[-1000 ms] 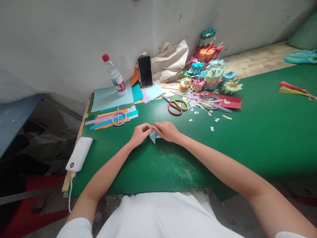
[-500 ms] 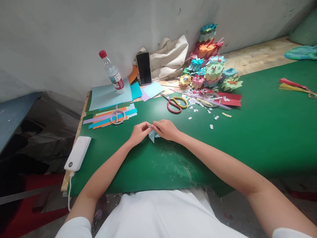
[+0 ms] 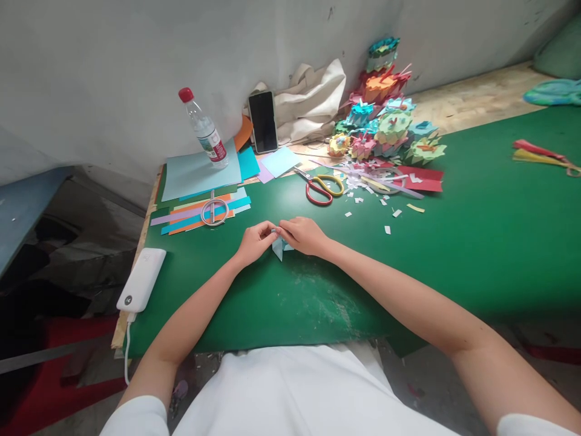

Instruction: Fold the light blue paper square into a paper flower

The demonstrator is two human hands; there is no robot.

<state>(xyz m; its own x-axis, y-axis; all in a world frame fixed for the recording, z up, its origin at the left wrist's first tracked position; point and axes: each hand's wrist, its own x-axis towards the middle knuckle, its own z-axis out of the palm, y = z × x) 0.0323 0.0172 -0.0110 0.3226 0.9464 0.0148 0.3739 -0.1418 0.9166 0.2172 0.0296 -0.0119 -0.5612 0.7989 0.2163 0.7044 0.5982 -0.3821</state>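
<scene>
A small piece of folded light blue paper [image 3: 278, 249] is pinched between my two hands above the green table mat [image 3: 254, 303]. My left hand [image 3: 256, 243] grips it from the left, thumb and fingers closed at its top edge. From the right, my right hand [image 3: 303, 235] holds it the same way, fingertips meeting those of the left. The fingers cover most of the paper; one pointed flap hangs below them. Beyond my hands lie scissors [image 3: 320, 195] with one red and one yellow handle, and coloured paper strips [image 3: 181, 220] under a roll of tape [image 3: 215, 213].
A bottle with a red cap [image 3: 209, 136] stands on light blue sheets [image 3: 181, 178]. A phone [image 3: 263, 123] leans against a cloth bag [image 3: 313, 103]. Folded paper flowers [image 3: 394, 127] are piled at the back, near scattered paper scraps [image 3: 358, 181]. At left lies a white power bank [image 3: 142, 280].
The view has shifted very slightly. Both hands keep the same pinch on the folded paper, with hardly any visible movement.
</scene>
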